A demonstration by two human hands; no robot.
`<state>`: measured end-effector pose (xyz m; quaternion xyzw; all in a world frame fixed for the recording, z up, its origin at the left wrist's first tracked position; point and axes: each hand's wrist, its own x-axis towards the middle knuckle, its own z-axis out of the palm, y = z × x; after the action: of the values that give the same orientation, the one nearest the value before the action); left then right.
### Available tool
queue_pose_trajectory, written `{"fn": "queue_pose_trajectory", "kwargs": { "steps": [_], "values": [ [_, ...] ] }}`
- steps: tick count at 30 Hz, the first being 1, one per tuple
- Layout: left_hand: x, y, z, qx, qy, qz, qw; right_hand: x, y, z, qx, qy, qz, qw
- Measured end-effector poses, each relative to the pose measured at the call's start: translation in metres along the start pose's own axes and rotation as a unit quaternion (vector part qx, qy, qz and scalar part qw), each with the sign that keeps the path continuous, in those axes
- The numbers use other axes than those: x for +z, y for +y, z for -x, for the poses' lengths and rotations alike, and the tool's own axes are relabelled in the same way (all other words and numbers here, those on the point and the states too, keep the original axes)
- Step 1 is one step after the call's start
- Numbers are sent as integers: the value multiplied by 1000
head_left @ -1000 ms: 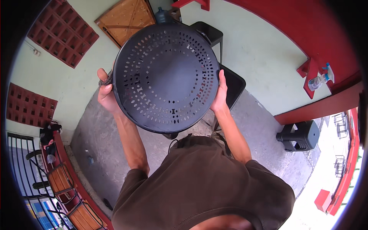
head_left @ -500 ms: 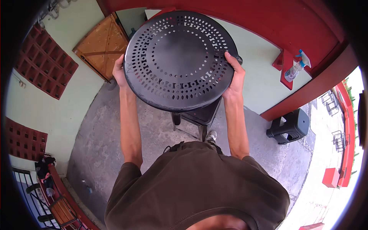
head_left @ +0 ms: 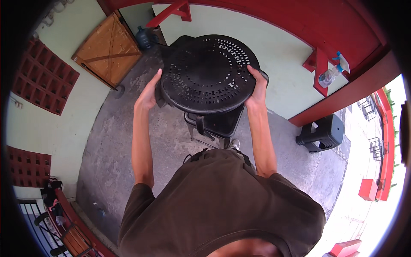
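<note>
Fingers of both our hands clamp the rim of the round black perforated tabletop: left hand on its left edge, right hand on its right edge. We hold it tilted, raised above the black table base just beneath. Grey concrete floor spreads below. Far left leans a wooden panel beside a blue water jug. Right, well apart, sits a black plastic stool; a spray bottle rests on a red ledge.
</note>
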<state>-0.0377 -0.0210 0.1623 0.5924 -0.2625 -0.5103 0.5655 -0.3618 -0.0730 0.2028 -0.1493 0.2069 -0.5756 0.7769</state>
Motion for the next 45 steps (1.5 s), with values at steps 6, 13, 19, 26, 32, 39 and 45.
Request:
{"fn": "queue_pose_trajectory", "kwargs": {
  "steps": [6, 13, 19, 26, 32, 39, 45],
  "values": [
    [-8, -12, 50, -66, 36, -36, 997, -88, 32, -31, 29, 31, -4, 999],
    [-27, -66, 72, 13, -10, 10, 1000, -195, 80, -58, 89, 73, -7, 993],
    [9, -94, 90, -56, -36, 26, 997, -285, 113, -60, 128, 135, 1, 983],
    [37, -145, 69, -112, -67, 38, 991, -300, 122, -66, 107, 228, 124, 960],
    [79, -189, 31, -20, 89, 51, 995, -287, 79, -59, 243, 236, 466, 817],
    [101, -207, -43, 290, 137, -561, 763, -254, 67, -60, -61, 84, 852, 513],
    [146, -270, -15, 216, 53, -638, 737, -273, 81, -65, -98, -39, 854, 510]
  ]
}}
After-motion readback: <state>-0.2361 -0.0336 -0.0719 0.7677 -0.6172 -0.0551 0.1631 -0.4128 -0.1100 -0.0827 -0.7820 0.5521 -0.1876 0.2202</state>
